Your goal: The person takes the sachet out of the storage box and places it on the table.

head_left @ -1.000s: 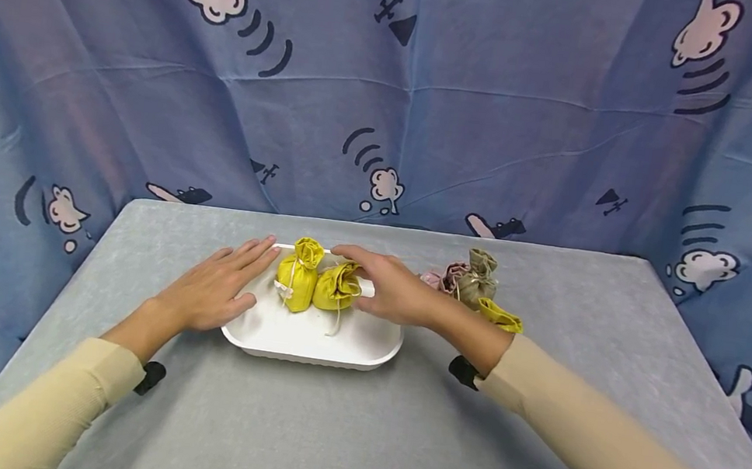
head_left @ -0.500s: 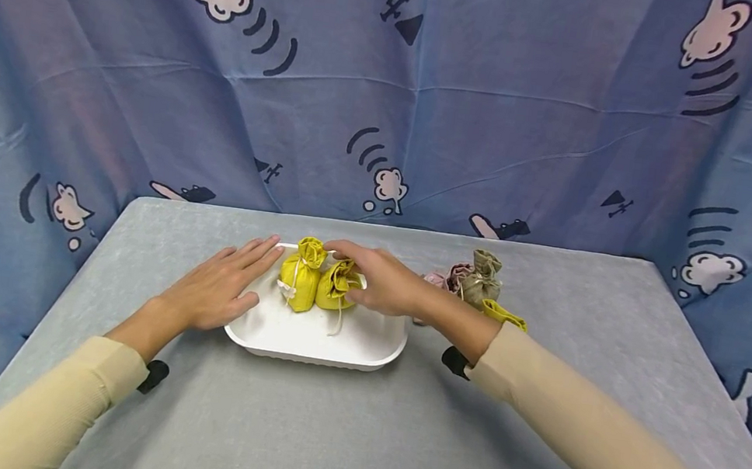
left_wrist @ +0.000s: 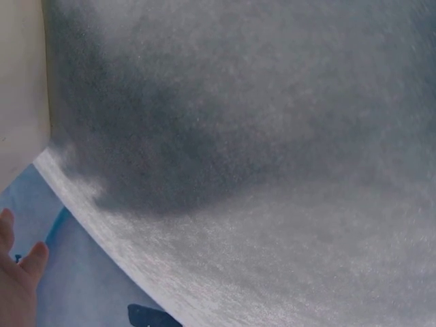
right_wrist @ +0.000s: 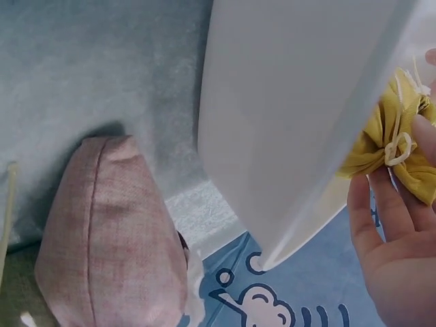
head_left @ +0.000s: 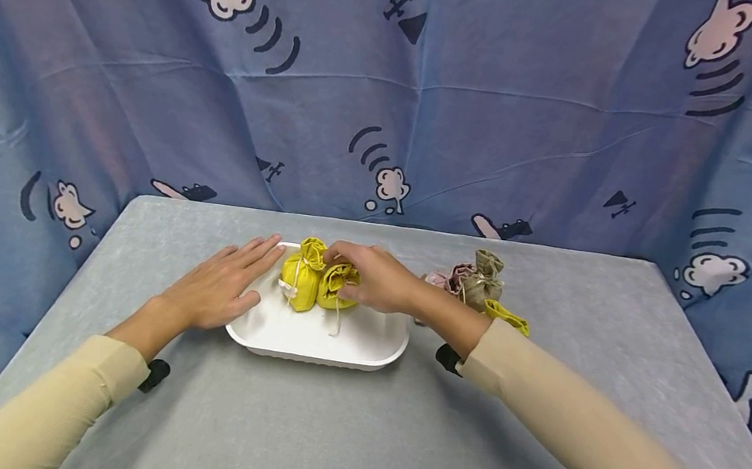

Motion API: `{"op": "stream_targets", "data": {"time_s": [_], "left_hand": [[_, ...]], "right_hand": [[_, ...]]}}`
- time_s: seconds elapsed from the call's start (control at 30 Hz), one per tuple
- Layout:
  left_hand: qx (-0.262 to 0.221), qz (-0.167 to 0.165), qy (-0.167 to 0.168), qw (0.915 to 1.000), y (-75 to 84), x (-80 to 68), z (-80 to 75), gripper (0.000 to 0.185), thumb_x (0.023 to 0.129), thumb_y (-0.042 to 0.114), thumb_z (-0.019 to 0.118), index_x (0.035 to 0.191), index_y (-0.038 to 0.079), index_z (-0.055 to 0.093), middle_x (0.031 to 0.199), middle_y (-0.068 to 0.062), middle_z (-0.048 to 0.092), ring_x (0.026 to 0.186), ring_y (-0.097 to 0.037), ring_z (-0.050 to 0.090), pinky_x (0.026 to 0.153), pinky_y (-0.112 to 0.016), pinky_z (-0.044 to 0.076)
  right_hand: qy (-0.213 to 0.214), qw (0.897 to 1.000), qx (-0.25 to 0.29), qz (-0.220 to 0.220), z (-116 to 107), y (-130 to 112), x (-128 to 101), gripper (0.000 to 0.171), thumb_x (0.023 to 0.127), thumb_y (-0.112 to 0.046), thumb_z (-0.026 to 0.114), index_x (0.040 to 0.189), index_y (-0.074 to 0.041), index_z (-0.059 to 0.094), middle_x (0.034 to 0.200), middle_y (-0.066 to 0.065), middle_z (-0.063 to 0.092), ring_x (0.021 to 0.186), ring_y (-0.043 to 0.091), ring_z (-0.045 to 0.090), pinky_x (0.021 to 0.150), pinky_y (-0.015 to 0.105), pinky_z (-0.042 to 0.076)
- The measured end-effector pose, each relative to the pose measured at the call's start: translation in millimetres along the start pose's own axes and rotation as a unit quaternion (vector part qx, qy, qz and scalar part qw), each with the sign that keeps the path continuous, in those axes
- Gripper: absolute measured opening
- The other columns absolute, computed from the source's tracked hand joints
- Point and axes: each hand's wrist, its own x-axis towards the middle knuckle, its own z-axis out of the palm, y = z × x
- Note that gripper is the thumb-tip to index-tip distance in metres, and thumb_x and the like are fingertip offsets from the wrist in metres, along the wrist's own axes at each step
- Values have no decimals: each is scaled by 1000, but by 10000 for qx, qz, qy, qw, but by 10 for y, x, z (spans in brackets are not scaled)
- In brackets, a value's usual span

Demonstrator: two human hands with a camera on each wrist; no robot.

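A white tray (head_left: 296, 338) holds two yellow drawstring pouches. The left pouch (head_left: 300, 286) stands upright with its neck tied. Beside it, the right pouch (head_left: 329, 296) has a cord trailing onto the tray floor. My right hand (head_left: 380, 280) reaches over the tray's right side and grips this pouch near its gathered neck. Its fingers curl behind the yellow cloth (right_wrist: 378, 139) in the right wrist view, with the thumb in front. My left hand (head_left: 218, 287) rests at the tray's left rim, fingers straight. The left wrist view catches just some fingertips (left_wrist: 24, 262) at its corner.
Right of the tray, partly behind my right forearm, several more pouches sit together: a grey-green one (head_left: 483, 283), a dark pink one (head_left: 460, 278) and a yellow one (head_left: 507, 317). A pale pink pouch (right_wrist: 116, 238) looms close in the right wrist view. A patterned curtain (head_left: 474, 121) hangs behind the table.
My right hand has moved left and its fingers have closed in on the right pouch's neck. My left hand stays at the rim. The view has shifted slightly.
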Motion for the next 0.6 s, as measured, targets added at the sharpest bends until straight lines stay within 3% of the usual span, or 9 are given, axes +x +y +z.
{"op": "stream_targets", "data": {"time_s": [0.4,0.6], "left_hand": [[12,-30,11,10000,0,2,3,69,97,21,47,159,7,20,166,-10,15,150,-34,20,115,-59,24],[-38,-74,-60,9999,3,15,2,69,98,21,48,160,9,19,166,-10,15,150,-33,18,116,-58,23]], "right_hand": [[10,9998,144,161,32,-21,45,28,84,2,76,104,-10,60,115,4,71,114,19,65,104,36,46],[-115,9999,-76,-46,41,-9,68,26,88,0,72,112,-9,71,117,2,71,112,16,63,100,33,47]]}}
